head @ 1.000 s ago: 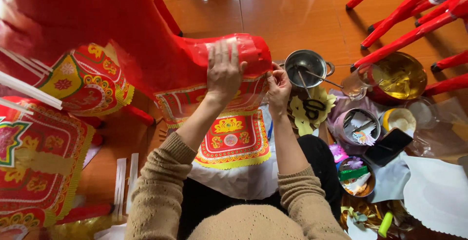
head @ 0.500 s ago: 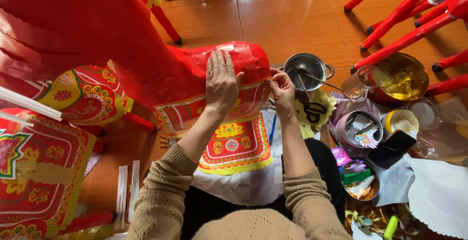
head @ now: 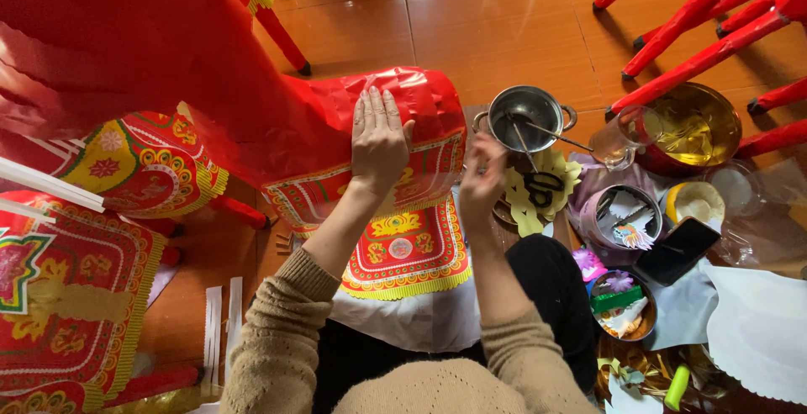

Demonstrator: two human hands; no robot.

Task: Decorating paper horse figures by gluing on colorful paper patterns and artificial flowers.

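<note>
Two hands on the red paper horse (head: 252, 120), covering step: left hand (head: 380, 135) lies flat on the snout, fingers together, pressing the red foil down. Right hand (head: 481, 185) is just off the snout's right end, blurred, fingers pinched together; can't tell on what. Next likely needs paste from the steel pot (head: 525, 116) right of the snout, then smoothing.

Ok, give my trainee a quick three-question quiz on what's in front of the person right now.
1. True or false: the left hand lies flat on the red paper horse figure.
2. What lies on the yellow paper cutout beside the steel pot? A) black scissors B) a hammer C) a spoon
3. What dark flat device rests right of the round tin?

Key: 1. True. 2. A, the black scissors. 3. A phone.
</note>
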